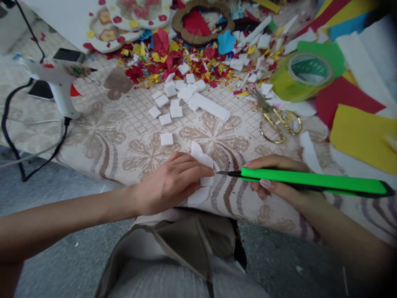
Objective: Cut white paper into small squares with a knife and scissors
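Note:
My left hand lies over a white foam piece with a scalloped edge, pressing it to the patterned tablecloth near the front edge, its fingers close together. My right hand grips a green utility knife. The knife's blade points left, and its tip is at the right edge of the white piece, close to my left fingertips. Beyond my left hand sit several small white foam squares and a white foam strip. Part of the scalloped piece is hidden under my fingers.
A white glue gun with its cord stands at the left. Gold-handled scissors and a roll of yellow-green tape are at the right, beside coloured sheets. Colourful scraps and a brown cardboard ring lie at the back.

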Action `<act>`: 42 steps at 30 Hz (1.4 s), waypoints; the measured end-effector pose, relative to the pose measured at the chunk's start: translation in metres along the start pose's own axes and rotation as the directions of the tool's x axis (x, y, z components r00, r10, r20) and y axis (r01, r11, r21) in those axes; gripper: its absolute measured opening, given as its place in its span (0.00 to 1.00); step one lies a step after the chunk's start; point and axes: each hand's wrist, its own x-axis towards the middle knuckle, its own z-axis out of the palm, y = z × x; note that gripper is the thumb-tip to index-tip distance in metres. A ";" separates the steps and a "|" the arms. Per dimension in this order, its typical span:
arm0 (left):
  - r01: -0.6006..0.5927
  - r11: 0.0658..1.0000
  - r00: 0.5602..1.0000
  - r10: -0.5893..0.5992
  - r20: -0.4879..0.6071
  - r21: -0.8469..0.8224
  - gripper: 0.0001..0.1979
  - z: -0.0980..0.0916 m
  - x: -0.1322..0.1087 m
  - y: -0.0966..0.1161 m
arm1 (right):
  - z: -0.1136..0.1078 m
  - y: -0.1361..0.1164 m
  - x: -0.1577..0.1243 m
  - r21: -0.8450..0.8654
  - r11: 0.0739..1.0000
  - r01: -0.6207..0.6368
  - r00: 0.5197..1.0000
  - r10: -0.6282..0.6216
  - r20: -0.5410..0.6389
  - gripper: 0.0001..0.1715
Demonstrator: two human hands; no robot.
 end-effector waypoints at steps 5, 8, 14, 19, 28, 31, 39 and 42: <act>0.026 1.000 1.000 -0.026 -0.010 0.010 0.13 0.001 0.001 0.000 | 0.001 0.001 -0.001 0.054 0.999 -0.007 1.000 0.008 -0.020 0.14; 0.023 1.000 1.000 -0.023 -0.018 0.017 0.13 0.002 0.001 -0.001 | 0.000 0.001 -0.001 0.056 0.998 -0.038 0.999 0.040 -0.031 0.14; -0.008 0.999 1.000 0.008 -0.009 0.042 0.13 0.003 0.002 -0.003 | -0.002 0.002 -0.002 0.088 0.995 -0.050 0.999 0.051 -0.015 0.15; 0.019 0.986 0.999 -0.013 -0.034 0.166 0.12 0.004 0.003 0.000 | -0.002 0.002 -0.001 0.087 0.995 -0.053 0.998 0.055 -0.017 0.15; 0.176 0.972 0.983 -0.166 -0.075 0.153 0.12 0.009 0.010 0.007 | -0.002 0.004 -0.002 0.111 0.992 -0.059 0.997 0.064 -0.034 0.14; 0.180 0.973 0.982 -0.170 -0.082 0.146 0.12 0.010 0.010 0.007 | -0.002 0.005 -0.003 0.103 0.993 -0.062 0.997 0.066 -0.039 0.14; 0.182 0.978 0.980 -0.172 -0.095 0.102 0.14 0.011 0.006 0.008 | -0.001 0.004 -0.003 0.117 0.992 -0.046 0.997 0.053 -0.058 0.15; 0.183 0.979 0.979 -0.174 -0.103 0.089 0.11 0.012 0.005 0.008 | 0.000 0.004 -0.003 0.121 0.991 -0.053 0.995 0.063 -0.079 0.15</act>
